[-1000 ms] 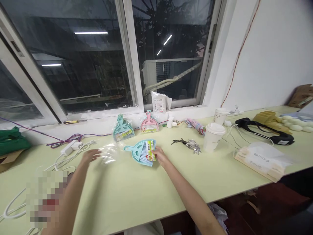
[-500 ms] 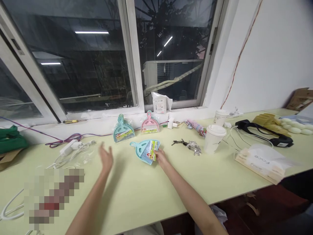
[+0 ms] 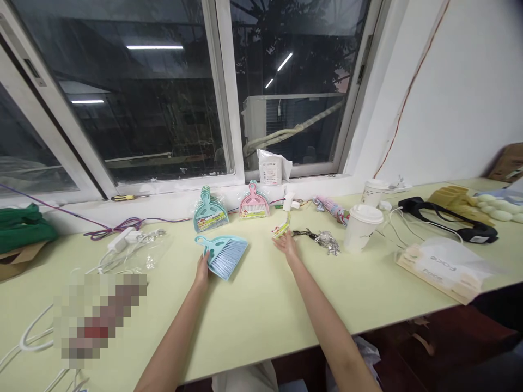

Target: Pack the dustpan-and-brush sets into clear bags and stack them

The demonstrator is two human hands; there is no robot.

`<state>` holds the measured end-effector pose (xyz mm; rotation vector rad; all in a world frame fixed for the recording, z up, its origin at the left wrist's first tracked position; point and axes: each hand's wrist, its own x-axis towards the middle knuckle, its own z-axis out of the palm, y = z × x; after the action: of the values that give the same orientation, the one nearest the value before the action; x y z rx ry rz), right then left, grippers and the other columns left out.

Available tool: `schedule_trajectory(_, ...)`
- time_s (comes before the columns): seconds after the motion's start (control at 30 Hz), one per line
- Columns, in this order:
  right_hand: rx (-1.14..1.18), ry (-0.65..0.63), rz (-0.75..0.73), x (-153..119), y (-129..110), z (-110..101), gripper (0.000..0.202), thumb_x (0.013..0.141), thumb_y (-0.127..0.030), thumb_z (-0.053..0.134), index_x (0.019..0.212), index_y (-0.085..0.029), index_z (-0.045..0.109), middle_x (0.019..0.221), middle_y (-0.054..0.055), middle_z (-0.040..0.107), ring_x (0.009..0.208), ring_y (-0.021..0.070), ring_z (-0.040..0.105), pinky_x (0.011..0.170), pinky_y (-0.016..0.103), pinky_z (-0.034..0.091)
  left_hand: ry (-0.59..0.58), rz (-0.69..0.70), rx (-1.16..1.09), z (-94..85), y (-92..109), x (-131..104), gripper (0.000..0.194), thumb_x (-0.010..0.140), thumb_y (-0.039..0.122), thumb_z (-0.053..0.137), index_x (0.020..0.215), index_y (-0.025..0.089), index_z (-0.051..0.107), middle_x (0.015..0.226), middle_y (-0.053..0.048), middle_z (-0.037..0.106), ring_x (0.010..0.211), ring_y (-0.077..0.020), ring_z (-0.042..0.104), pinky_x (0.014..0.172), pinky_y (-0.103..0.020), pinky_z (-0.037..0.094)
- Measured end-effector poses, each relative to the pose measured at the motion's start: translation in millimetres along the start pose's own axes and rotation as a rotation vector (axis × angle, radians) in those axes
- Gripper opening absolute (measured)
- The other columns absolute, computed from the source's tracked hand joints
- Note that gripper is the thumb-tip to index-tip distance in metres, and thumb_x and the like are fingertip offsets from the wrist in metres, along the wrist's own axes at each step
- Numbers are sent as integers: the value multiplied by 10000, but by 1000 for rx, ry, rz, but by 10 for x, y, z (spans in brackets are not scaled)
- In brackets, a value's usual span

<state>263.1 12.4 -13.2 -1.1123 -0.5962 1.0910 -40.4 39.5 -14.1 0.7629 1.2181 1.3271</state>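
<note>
Pale blue plastic forms the dustpan (image 3: 219,243) that lies flat at the middle of the table (image 3: 245,326), its blue-bristled brush (image 3: 229,258) nested inside. The left hand (image 3: 203,268) grips its near left edge beside the handle, fingers narrow around the rim. The right hand (image 3: 288,246), well apart, pinches a yellow-green printed label (image 3: 281,227) between its fingers, just left of a bunch of keys (image 3: 327,242).

Behind the dustpan, wrapped teal dustpan sets (image 3: 209,212) and a wrapped pink dustpan set (image 3: 254,204) lean by the wall under the window, with a white adapter (image 3: 291,201) to their right. A lidded paper cup (image 3: 362,228) stands beyond the keys, a second cup (image 3: 372,191) behind it; farther right lie a black strapped device (image 3: 449,218) and a tissue pack (image 3: 441,269). To the left, crumpled clear plastic (image 3: 150,258) rests near white cables (image 3: 110,261) and a purple cord (image 3: 122,224). A pixelated patch hides what lies at the near left.

Pale yellow-green and smooth, the table runs along a white wall (image 3: 461,92). On the sill (image 3: 175,193) sit a yellow-handled screwdriver (image 3: 123,197) and a white packet (image 3: 270,167), below a dark sliding window (image 3: 163,109) with light strips showing in its glass.
</note>
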Motion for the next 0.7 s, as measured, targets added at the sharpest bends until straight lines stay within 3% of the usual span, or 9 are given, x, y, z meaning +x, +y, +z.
schedule_trajectory(0.07, -13, 132, 17, 19, -93, -94, 470, 893, -574, 432, 1076, -177, 604, 948, 118, 710, 708, 187, 708, 598, 302, 567, -27, 16, 19, 28, -7, -43, 252, 820, 372, 632, 984, 181, 630, 863, -44, 684, 775, -173, 660, 696, -273, 515)
schedule_trajectory(0.13, -142, 169, 13, -44, -100, -65, 435, 908, -519, 431, 1117, -175, 594, 1061, 126, 686, 662, 160, 699, 555, 272, 551, -113, 77, 48, 80, -46, -88, 347, 767, 444, 678, 982, 174, 650, 916, -61, 695, 875, -210, 658, 783, -304, 506)
schedule_trajectory(0.2, -326, 137, -25, -190, -32, 94, 379, 933, -438, 401, 1107, -169, 603, 1084, 113, 681, 585, 127, 674, 494, 232, 511, -217, 151, 93, 134, -102, -132, 451, 708, 523, 708, 975, 162, 673, 994, -83, 697, 986, -245, 631, 886, -332, 469)
schedule_trajectory(0.27, -509, 13, -104, -401, 74, 323, 369, 961, -366, 323, 1100, -184, 613, 1018, 77, 704, 551, 116, 656, 479, 222, 485, -304, 198, 136, 185, -162, -178, 530, 674, 581, 710, 985, 152, 686, 1063, -101, 689, 1053, -268, 603, 949, -351, 425)
schedule_trajectory(0.33, -728, -131, -289, -635, 173, 541, 334, 963, -328, 338, 1048, -218, 642, 979, 44, 711, 653, 132, 675, 584, 242, 512, -374, 221, 159, 233, -213, -226, 557, 669, 601, 702, 991, 146, 689, 1086, -111, 685, 1071, -273, 591, 972, -358, 402)
schedule_trajectory(0.4, -972, -196, -528, -842, 231, 688, 271, 949, -315, 406, 999, -247, 664, 1029, 36, 693, 872, 173, 668, 736, 280, 515, -426, 243, 178, 277, -242, -274, 552, 671, 605, 697, 981, 148, 692, 1076, -112, 688, 1065, -272, 592, 975, -361, 396)
schedule_trajectory(0.47, -1171, -199, -698, -977, 242, 751, 222, 925, -312, 474, 1040, -256, 656, 1104, 50, 659, 1049, 215, 601, 827, 318, 491, -446, 275, 199, 313, -249, -319, 546, 679, 612, 686, 982, 157, 692, 1076, -109, 689, 1062, -270, 593, 979, -363, 393)
schedule_trajectory(0.53, -1291, -189, -769, -1025, 223, 756, 237, 904, -324, 522, 1099, -244, 629, 1129, 70, 637, 1108, 238, 551, 865, 342, 470, -435, 307, 208, 339, -238, -363, 547, 691, 615, 674, 1004, 166, 689, 1109, -107, 682, 1080, -269, 588, 992, -360, 385)
schedule_trajectory(0.7, -1299, -172, -773, -930, 197, 712, 176, 884, -357, 550, 951, -209, 619, 984, 69, 637, 1000, 232, 555, 863, 339, 444, -463, 336, 228, 378, -205, -468, 539, 748, 614, 622, 1029, 157, 684, 1114, -108, 680, 1066, -259, 593, 978, -353, 398)
